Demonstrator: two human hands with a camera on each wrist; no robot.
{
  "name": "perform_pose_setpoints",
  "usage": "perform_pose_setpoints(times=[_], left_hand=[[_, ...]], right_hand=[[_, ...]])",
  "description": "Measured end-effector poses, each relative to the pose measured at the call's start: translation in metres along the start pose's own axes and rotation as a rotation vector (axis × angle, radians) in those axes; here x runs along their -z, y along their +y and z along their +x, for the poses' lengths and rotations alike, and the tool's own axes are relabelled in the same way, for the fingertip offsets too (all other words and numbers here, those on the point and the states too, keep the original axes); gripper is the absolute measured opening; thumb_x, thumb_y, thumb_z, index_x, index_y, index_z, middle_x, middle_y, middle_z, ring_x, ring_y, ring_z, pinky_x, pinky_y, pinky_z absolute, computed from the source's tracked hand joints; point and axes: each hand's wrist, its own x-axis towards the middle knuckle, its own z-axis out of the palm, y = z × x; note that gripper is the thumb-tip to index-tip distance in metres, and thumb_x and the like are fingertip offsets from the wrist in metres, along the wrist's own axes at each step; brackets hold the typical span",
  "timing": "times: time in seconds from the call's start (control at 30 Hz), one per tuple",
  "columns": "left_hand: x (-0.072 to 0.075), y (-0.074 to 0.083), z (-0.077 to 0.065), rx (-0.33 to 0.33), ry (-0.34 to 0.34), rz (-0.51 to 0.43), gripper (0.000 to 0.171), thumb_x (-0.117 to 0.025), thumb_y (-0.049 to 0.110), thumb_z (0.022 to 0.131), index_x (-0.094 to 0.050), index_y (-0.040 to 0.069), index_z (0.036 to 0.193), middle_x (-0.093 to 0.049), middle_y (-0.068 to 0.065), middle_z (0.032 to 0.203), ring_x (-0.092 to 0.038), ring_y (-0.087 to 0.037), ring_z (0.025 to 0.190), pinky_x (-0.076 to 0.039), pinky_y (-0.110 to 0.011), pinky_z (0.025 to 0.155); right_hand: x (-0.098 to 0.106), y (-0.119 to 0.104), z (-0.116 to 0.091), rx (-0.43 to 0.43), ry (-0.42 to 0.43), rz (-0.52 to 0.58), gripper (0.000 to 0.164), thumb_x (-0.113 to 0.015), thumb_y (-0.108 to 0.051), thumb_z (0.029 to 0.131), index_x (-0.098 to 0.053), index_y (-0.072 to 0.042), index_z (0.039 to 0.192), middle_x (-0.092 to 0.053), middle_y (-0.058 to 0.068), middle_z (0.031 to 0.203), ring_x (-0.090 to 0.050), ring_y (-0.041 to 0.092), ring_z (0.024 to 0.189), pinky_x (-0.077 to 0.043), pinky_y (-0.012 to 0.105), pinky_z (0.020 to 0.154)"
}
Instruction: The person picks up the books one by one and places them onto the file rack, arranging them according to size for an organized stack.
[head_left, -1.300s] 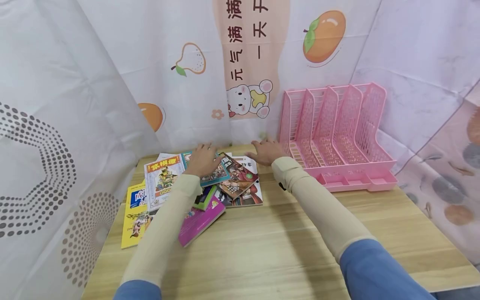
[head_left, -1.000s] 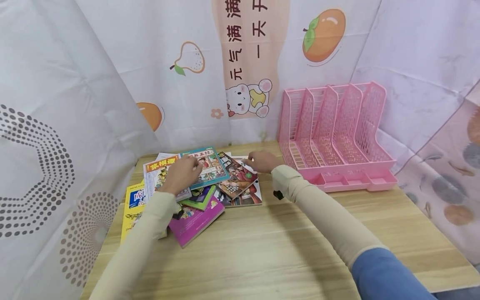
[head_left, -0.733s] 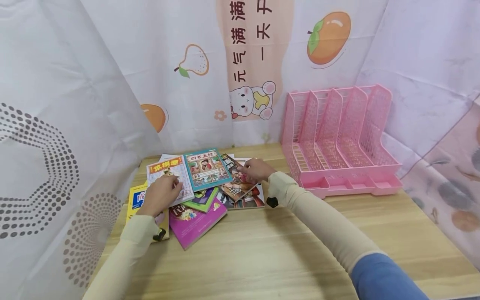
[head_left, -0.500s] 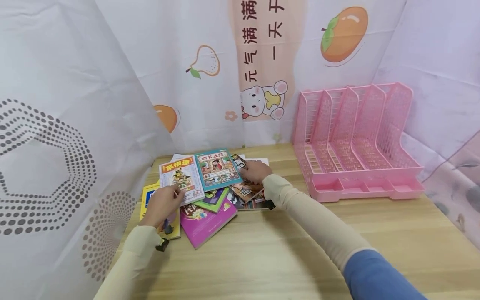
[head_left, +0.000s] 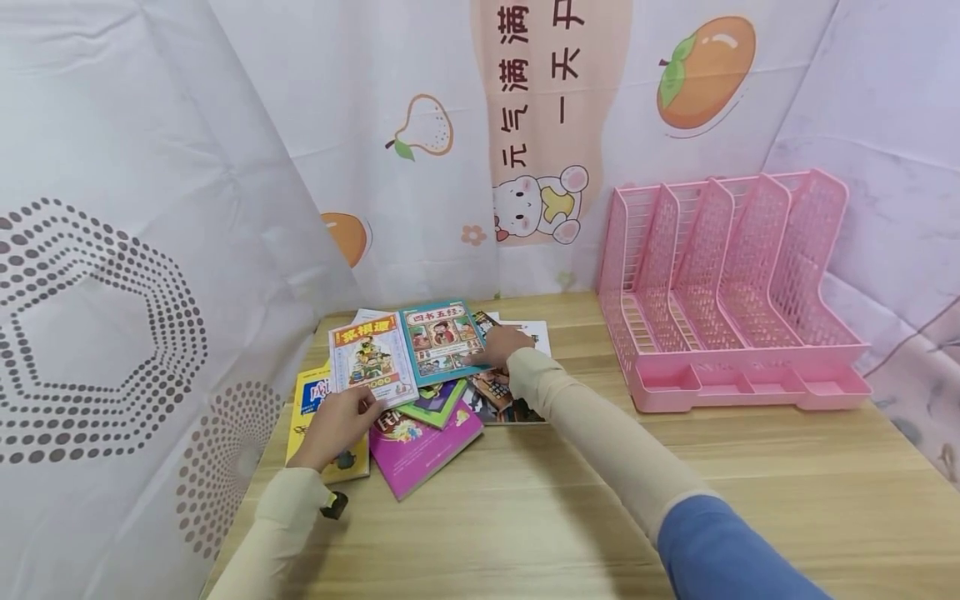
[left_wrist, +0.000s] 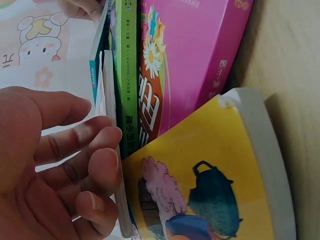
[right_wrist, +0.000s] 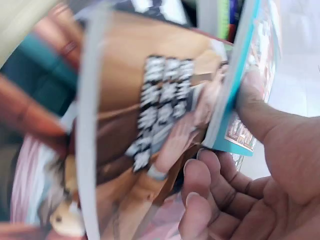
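A loose pile of books lies on the wooden table. My right hand pinches the lower right corner of a teal-bordered comic book, thumb on its cover and fingers beneath, as the right wrist view shows. Under that hand is a brown-covered book. My left hand is at the lower edge of a white book with an orange title band; its fingers are loosely bent beside the edge, not clearly gripping it. Below lie a yellow book, a green-edged book and a magenta book.
A pink file rack with upright dividers and small front trays stands to the right of the books. A printed curtain hangs behind the table. Another white-covered book sticks out beyond my right hand.
My left hand has moved down and left off the teal book to the white book's lower edge. My right hand has moved from the far edge of the pile onto the teal book's corner.
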Motion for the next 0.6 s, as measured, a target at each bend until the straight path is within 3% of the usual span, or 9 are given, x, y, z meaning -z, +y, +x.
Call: perform_pose_setpoints(times=[0.1, 0.2, 0.23, 0.3, 0.37, 0.5, 0.6], left_hand=[[0.000, -0.001, 0.001, -0.005, -0.009, -0.013, 0.025, -0.065, 0.031, 0.103, -0.068, 0.011, 0.087, -0.058, 0.000, 0.067, -0.051, -0.017, 0.058, -0.043, -0.030, 0.053], [-0.003, -0.001, 0.003, 0.006, -0.022, -0.033, 0.025, -0.064, 0.031, 0.103, -0.069, 0.011, 0.089, -0.059, 0.000, 0.071, -0.052, -0.018, 0.061, -0.043, -0.031, 0.055], [-0.003, 0.000, 0.003, 0.013, -0.027, -0.044, 0.025, -0.063, 0.032, 0.104, -0.069, 0.011, 0.090, -0.060, -0.001, 0.072, -0.052, -0.018, 0.062, -0.044, -0.032, 0.056], [-0.004, 0.001, 0.005, 0.032, -0.041, -0.086, 0.025, -0.063, 0.032, 0.104, -0.070, 0.011, 0.093, -0.062, -0.003, 0.074, -0.053, -0.019, 0.061, -0.044, -0.031, 0.055], [-0.004, 0.002, 0.005, 0.044, -0.054, -0.145, 0.025, -0.062, 0.032, 0.105, -0.071, 0.010, 0.096, -0.063, -0.006, 0.075, -0.054, -0.020, 0.057, -0.044, -0.031, 0.052], [-0.005, 0.007, 0.007, 0.061, -0.079, -0.276, 0.026, -0.060, 0.033, 0.106, -0.071, 0.009, 0.100, -0.064, -0.012, 0.076, -0.054, -0.021, 0.048, -0.042, -0.030, 0.043], [-0.007, 0.011, 0.011, 0.068, -0.092, -0.369, 0.028, -0.059, 0.032, 0.106, -0.071, 0.007, 0.104, -0.066, -0.014, 0.079, -0.055, -0.021, 0.047, -0.043, -0.029, 0.042]], right_hand=[[0.002, 0.002, 0.001, -0.017, -0.039, 0.131, 0.054, -0.076, -0.061, 0.086, -0.069, -0.008, 0.093, -0.064, 0.004, 0.085, -0.054, 0.017, 0.067, -0.051, 0.037, 0.066], [0.003, 0.008, -0.002, -0.072, -0.099, 0.396, 0.054, -0.083, -0.046, 0.087, -0.071, 0.002, 0.108, -0.071, 0.011, 0.091, -0.060, 0.018, 0.064, -0.053, 0.036, 0.062], [0.003, 0.010, -0.003, -0.095, -0.126, 0.503, 0.051, -0.084, -0.042, 0.087, -0.072, 0.004, 0.107, -0.071, 0.013, 0.086, -0.059, 0.018, 0.059, -0.053, 0.035, 0.058], [0.004, 0.013, -0.007, -0.127, -0.172, 0.680, 0.037, -0.084, -0.032, 0.089, -0.073, 0.003, 0.091, -0.064, 0.010, 0.064, -0.054, 0.016, 0.045, -0.048, 0.032, 0.047], [0.006, 0.017, -0.008, -0.133, -0.234, 0.801, 0.030, -0.081, -0.026, 0.092, -0.072, 0.003, 0.086, -0.063, 0.009, 0.058, -0.054, 0.014, 0.043, -0.048, 0.030, 0.044], [0.008, 0.026, -0.008, -0.083, -0.323, 0.884, 0.024, -0.070, -0.019, 0.100, -0.068, 0.002, 0.087, -0.063, 0.008, 0.061, -0.057, 0.013, 0.047, -0.046, 0.025, 0.047], [0.007, 0.034, -0.007, -0.055, -0.366, 0.934, 0.021, -0.059, -0.016, 0.106, -0.057, -0.004, 0.089, -0.062, 0.008, 0.065, -0.057, 0.013, 0.053, -0.043, 0.023, 0.049]])
